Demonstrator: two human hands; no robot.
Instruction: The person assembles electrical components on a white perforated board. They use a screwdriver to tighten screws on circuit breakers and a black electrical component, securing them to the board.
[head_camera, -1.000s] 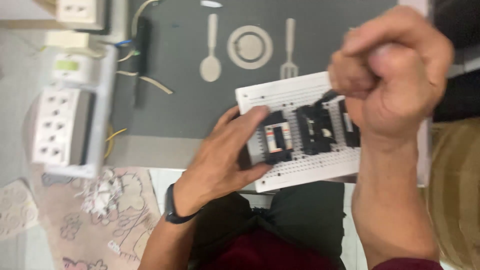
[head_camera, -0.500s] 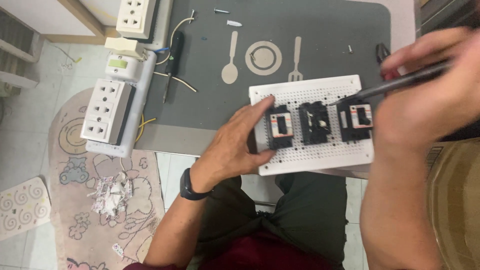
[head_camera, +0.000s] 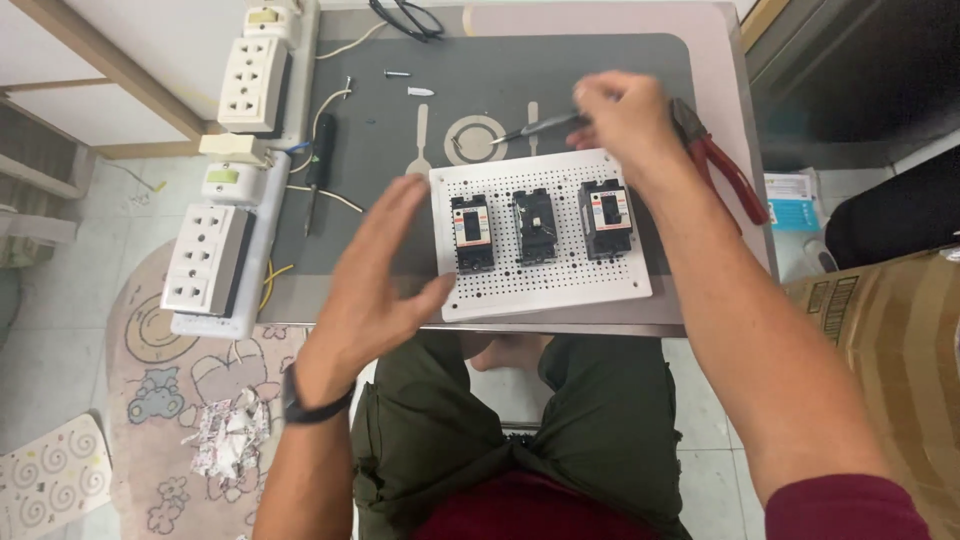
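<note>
A white perforated board (head_camera: 545, 285) lies at the near edge of the grey mat (head_camera: 380, 200), with three black circuit breakers (head_camera: 537, 227) fixed in a row on it. My left hand (head_camera: 375, 275) hovers open just left of the board, fingers spread, touching nothing. My right hand (head_camera: 625, 115) is beyond the board's far edge, closed on a dark-handled screwdriver (head_camera: 535, 127) whose shaft points left over the mat. I wear a black wristband (head_camera: 315, 408) on the left wrist.
Red-handled pliers (head_camera: 725, 165) lie right of my right hand. Another dark screwdriver (head_camera: 318, 165), a loose screw and a wall plug (head_camera: 420, 91) lie on the mat. White socket strips (head_camera: 212, 260) line the table's left edge. A cardboard box (head_camera: 890, 340) stands at right.
My right hand has carried the screwdriver off the right breaker to beyond the board. My left hand has let go of the board and opened. The camera view has pulled back.
</note>
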